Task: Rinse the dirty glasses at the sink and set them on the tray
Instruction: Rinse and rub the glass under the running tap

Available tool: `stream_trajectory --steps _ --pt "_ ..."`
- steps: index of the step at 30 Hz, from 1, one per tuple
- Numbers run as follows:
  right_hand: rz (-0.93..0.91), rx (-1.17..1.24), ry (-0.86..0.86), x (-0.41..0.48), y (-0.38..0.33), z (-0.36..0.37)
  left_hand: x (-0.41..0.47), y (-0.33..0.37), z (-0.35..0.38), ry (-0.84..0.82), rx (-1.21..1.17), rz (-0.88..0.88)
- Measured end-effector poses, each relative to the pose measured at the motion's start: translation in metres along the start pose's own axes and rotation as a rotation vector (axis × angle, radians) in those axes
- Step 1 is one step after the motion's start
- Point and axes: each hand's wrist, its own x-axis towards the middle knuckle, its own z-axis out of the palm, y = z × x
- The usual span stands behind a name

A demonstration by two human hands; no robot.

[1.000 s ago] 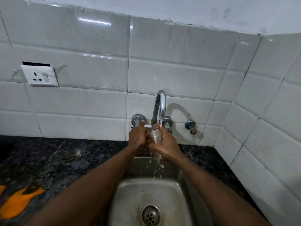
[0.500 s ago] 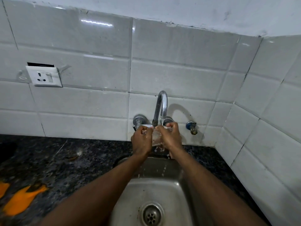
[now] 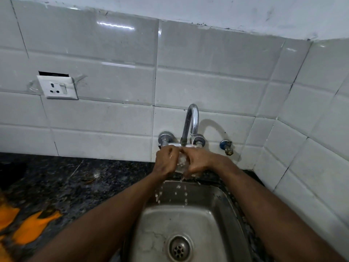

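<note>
Left hand [image 3: 166, 162] and right hand [image 3: 201, 162] both grip the glass [image 3: 181, 161] under the running tap [image 3: 192, 120], above the sink [image 3: 223, 205]. Risk, as I judge it: wet grip fails, and the glass strikes steel or the tap.

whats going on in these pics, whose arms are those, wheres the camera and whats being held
There is no machine here, only a person's two bare arms. The camera is worn on the person's head and looks forward and down. The left hand and right hand both have a grip on a small clear glass under the running tap. Water drips into the steel sink below. Around it is a dark speckled counter, with orange patches at the left that I cannot identify. A socket sits on the tiled wall. No tray shows.
</note>
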Motion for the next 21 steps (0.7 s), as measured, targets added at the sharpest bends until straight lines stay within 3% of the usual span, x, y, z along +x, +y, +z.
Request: stream_trajectory --steps 3,5,7,10,11,14,16,17,21 --pt "-0.017 -0.017 0.097 0.005 -0.004 0.012 -0.002 -0.004 -0.003 -0.001 0.109 0.195" --pt "0.000 0.020 0.122 0.006 -0.004 0.019 0.002 -0.006 -0.003 -0.041 0.220 0.199" --pt "0.013 -0.055 0.228 0.003 -0.006 0.027 0.011 -0.002 0.003 -0.066 0.366 0.058" --pt "0.036 -0.300 0.461 0.004 -0.007 0.038 0.024 0.009 0.006 -0.056 0.473 -0.299" --pt "0.031 -0.279 0.476 0.006 -0.004 0.041 0.026 0.011 0.006 -0.066 0.442 -0.311" --pt "0.039 0.112 0.374 0.002 0.003 0.034 0.019 0.013 0.000 -0.121 0.298 0.003" --pt "0.111 0.463 0.193 -0.002 0.007 0.027 0.013 0.013 -0.002 -0.160 0.313 0.185" --pt "0.128 0.521 0.151 -0.003 0.006 0.027 0.012 0.013 -0.001 -0.171 0.332 0.182" --pt "0.028 0.247 0.271 0.001 0.005 0.042 0.012 0.019 0.007 -0.197 0.441 -0.058"
